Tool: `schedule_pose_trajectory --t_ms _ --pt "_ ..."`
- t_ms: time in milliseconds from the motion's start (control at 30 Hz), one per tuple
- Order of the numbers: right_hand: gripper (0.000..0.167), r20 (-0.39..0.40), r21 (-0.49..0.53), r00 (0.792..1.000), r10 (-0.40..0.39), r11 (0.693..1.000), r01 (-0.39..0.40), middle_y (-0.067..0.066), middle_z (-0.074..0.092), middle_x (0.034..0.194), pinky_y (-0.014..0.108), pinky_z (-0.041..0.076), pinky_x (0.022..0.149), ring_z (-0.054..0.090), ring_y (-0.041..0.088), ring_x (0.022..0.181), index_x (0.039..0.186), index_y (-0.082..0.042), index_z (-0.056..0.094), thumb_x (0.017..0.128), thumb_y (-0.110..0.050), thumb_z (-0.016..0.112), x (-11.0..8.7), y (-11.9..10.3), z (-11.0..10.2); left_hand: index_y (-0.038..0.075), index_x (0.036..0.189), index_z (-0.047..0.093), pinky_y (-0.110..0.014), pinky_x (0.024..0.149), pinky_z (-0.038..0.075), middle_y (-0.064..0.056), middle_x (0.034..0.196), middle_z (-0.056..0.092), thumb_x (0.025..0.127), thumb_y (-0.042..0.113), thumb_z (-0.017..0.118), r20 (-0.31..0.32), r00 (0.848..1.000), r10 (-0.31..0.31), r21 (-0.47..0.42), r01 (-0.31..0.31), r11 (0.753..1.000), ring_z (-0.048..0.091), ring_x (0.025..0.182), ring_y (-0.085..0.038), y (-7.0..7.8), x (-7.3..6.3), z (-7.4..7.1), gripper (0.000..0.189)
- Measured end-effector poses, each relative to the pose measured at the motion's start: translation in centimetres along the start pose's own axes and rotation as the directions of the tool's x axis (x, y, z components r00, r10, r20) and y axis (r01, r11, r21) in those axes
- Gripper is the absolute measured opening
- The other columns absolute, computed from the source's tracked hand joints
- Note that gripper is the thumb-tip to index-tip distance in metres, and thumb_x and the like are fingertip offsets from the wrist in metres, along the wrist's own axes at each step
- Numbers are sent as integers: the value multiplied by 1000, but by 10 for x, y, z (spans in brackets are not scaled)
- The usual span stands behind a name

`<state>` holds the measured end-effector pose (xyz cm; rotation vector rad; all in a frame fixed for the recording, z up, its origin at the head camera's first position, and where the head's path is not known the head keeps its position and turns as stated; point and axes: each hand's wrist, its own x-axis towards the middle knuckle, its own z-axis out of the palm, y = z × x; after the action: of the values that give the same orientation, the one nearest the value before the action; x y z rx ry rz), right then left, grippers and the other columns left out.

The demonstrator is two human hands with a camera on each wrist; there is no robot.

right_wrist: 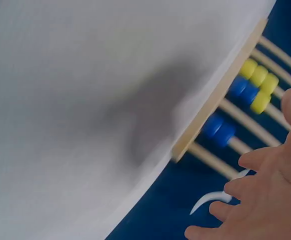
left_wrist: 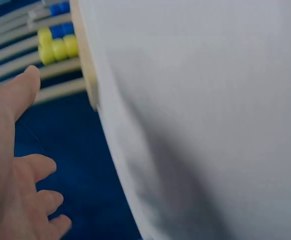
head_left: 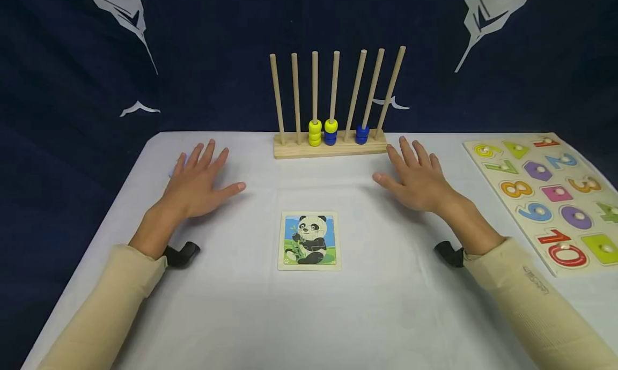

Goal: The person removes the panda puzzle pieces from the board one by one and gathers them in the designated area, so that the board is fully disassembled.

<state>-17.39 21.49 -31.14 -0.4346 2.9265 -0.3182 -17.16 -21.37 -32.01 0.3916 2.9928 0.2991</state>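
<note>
My left hand [head_left: 195, 186], palm down with fingers spread, is held over the left part of the white table and grips nothing. On the right, my right hand [head_left: 419, 181] is spread the same way, its fingertips near the right end of a wooden bead stand [head_left: 333, 149]. Several upright pegs rise from that stand. Yellow beads [head_left: 315, 133] sit on one peg, yellow over blue beads [head_left: 330, 132] on another, and blue beads [head_left: 362, 135] on a third. Between the hands lies a square panda puzzle [head_left: 309, 241], its picture whole. Both wrist views show the hands holding nothing.
A wooden number-and-shape peg board [head_left: 545, 198] lies at the table's right edge. Something small and bluish [head_left: 172, 169] is mostly hidden behind the left hand. A dark blue curtain [head_left: 217, 53] with white feather prints hangs behind the white table [head_left: 309, 316].
</note>
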Motion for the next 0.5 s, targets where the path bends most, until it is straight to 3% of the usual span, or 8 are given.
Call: schedule_pose_trajectory --t_ms 100,233,333,433,500 --pt "79 -29 64 995 -92 994 94 26 4 161 65 7 112 2 47 146 156 -2 21 101 -53 46 -7 -16 -1 7 157 26 -62 113 4 -19 163 7 92 67 50 -17 997 72 -107 -73 992 4 147 -44 18 -13 2 91" --pt "65 -44 214 980 -193 957 198 25 36 148 59 30 107 34 42 136 149 -2 41 98 -35 63 -16 -45 2 12 152 39 -60 111 23 -15 160 25 93 54 61 -11 990 138 -282 -135 950 24 144 -39 48 -38 14 76" --pt "54 -35 381 968 -250 892 244 17 54 130 51 43 97 51 33 117 140 -3 53 93 -23 70 -21 -69 9 18 149 47 -59 106 32 -12 157 31 91 50 67 42 983 176 -343 -151 927 33 141 -35 69 -59 25 69" --pt "44 -17 514 951 -308 814 272 12 61 114 43 46 89 55 27 103 131 -1 61 90 -15 73 -22 -91 18 18 147 49 -59 106 33 -14 159 25 89 48 70 130 966 223 -359 -164 919 31 141 -37 85 -75 35 69" --pt "40 8 561 942 -336 781 274 9 62 107 40 46 87 54 24 98 127 0 63 90 -12 72 -20 -103 24 17 147 49 -59 107 32 -17 160 21 89 47 71 162 953 256 -342 -190 920 28 142 -38 91 -81 40 69"
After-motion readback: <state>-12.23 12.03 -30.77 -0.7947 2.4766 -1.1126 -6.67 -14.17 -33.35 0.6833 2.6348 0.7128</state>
